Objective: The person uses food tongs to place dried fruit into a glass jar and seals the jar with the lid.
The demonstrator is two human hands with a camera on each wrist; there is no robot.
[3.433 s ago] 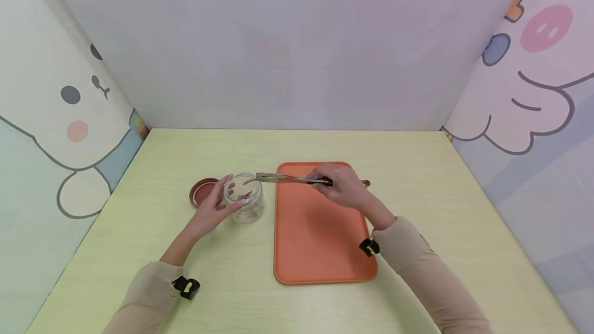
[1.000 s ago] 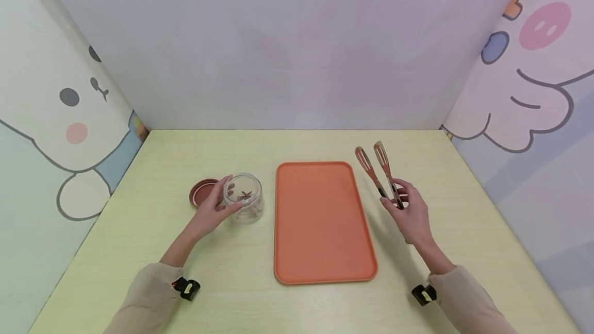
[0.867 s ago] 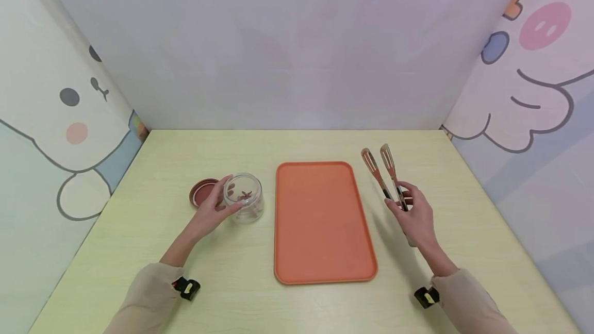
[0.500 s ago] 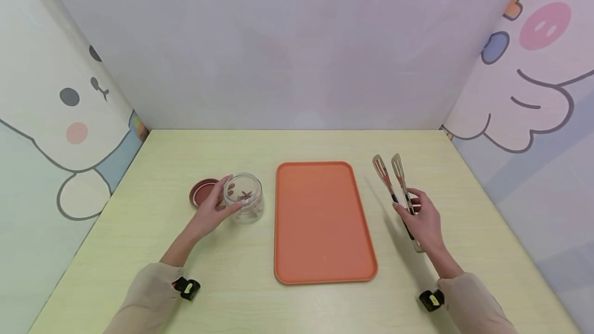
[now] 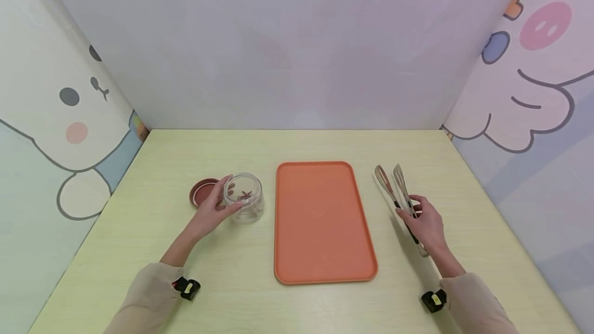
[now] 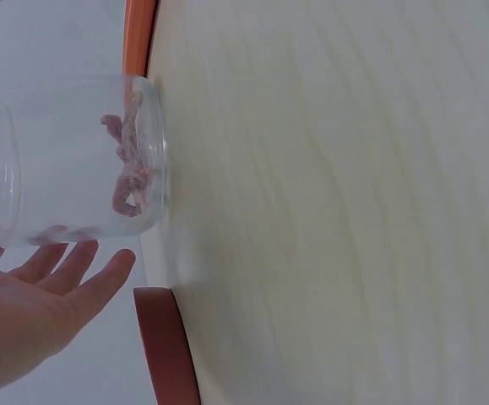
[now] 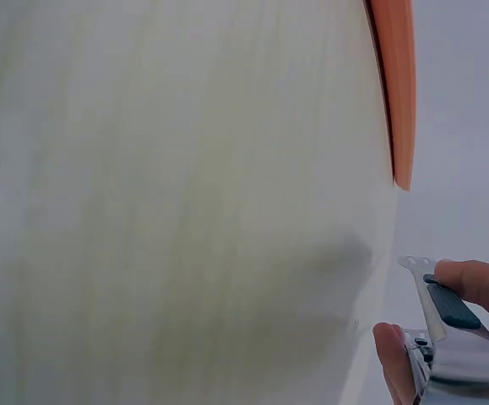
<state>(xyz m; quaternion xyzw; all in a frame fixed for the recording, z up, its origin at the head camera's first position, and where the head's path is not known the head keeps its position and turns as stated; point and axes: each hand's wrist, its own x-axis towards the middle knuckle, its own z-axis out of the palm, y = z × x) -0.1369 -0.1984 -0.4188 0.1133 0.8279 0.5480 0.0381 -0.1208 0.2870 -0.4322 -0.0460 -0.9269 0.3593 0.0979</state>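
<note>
My left hand (image 5: 209, 215) holds a clear glass jar (image 5: 249, 213) with the thumb and fingers round its side near the rim. The jar stands upright, its mouth uncovered. Through its wall in the left wrist view, reddish-brown twisted pieces (image 6: 131, 181) lie at the bottom; their kind is unclear. To the right of the tray, my right hand (image 5: 428, 224) grips metal tongs (image 5: 403, 187) with dark handle grips. Their two slotted ends stand apart and point away from me, with nothing between them. A shadow lies on the table below the tongs.
An orange rectangular tray (image 5: 325, 220) lies between the hands, with nothing on it. Left of the jar, a dark red round lid (image 5: 202, 193) lies partly behind my left fingers. Walls with cartoon prints enclose the pale wooden table (image 5: 241, 293).
Earlier the tongs reached over the jar with a piece near their tips. My right hand has since carried them right past the tray and lower, towards me. My left hand stays still.
</note>
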